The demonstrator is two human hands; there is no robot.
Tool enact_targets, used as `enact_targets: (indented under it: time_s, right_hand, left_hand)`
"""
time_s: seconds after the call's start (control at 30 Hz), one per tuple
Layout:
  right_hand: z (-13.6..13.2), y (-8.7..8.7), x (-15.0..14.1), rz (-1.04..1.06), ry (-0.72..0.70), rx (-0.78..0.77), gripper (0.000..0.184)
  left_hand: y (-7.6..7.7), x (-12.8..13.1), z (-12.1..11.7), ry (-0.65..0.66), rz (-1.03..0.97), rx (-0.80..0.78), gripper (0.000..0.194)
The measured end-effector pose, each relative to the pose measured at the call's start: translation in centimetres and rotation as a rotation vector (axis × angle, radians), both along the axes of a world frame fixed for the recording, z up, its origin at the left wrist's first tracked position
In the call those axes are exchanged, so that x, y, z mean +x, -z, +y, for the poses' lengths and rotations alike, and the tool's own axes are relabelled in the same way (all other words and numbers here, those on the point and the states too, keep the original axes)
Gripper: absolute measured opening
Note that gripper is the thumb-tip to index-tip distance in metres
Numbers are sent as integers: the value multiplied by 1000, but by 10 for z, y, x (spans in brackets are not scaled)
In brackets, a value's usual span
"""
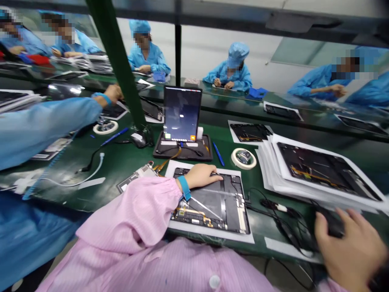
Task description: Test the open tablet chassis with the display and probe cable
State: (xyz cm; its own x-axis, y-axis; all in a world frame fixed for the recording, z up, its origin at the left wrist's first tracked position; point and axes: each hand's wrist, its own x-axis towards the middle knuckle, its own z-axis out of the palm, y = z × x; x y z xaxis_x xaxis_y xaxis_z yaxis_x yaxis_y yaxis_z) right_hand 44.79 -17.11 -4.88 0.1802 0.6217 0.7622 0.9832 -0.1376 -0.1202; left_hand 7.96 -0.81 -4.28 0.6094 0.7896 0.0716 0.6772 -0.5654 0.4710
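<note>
My left hand (202, 176), in a pink sleeve with a blue wrist strap, lies flat with fingers stretched out on an opened tablet (219, 200) that rests on a white sheet in front of me. My right hand (352, 247) at the lower right is curled over a black computer mouse (332, 225) with black cables beside it. Behind the tablet, a lit screen (181, 113) stands upright in a black tray (182, 150).
A stack of opened tablets on white sheets (322, 170) lies at the right. Two tape rolls (244, 158) (105, 127), a blue pen (218, 154) and a white cable (91, 172) lie on the green bench. A co-worker's blue sleeve (45, 125) reaches across at left. A green post (118, 61) stands ahead.
</note>
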Motion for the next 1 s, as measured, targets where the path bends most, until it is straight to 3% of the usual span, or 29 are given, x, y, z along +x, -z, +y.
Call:
enact_targets:
  time_s: [0.07,0.13,0.23,0.37,0.53,0.67,0.77,0.87,1.0]
  right_hand:
    - [2,-20,-42,-33,-202,-31,40]
    - [12,-35,-82,-67,-535,-258,29]
    - [36,-46,-122,-205,-674,-549,22]
    - [60,-47,-135,-269,-804,-729,8]
    - [68,-43,-120,-132,-956,-861,10]
    - [71,-52,-105,-43,-937,-944,18]
    - [95,-67,-113,-17,-848,-863,39]
    - [137,-73,-150,-29,-645,-804,29]
    - [191,-54,-214,-65,-342,-854,29]
  left_hand:
    - [-1,-1,-2,-5,9,-1,44]
    - [-1,-1,-2,-10,15,-11,43]
    - [-1,-1,-1,-6,17,-30,43]
    - [-1,-1,-2,-3,22,-23,43]
    - [0,-2,-2,-10,3,-16,42]
    - [0,-2,-4,-5,-56,-6,38]
    - [-7,-1,-5,5,-125,108,29]
    - [-24,-13,5,-85,-238,255,23]
    - [-44,-66,34,-425,-439,383,17]
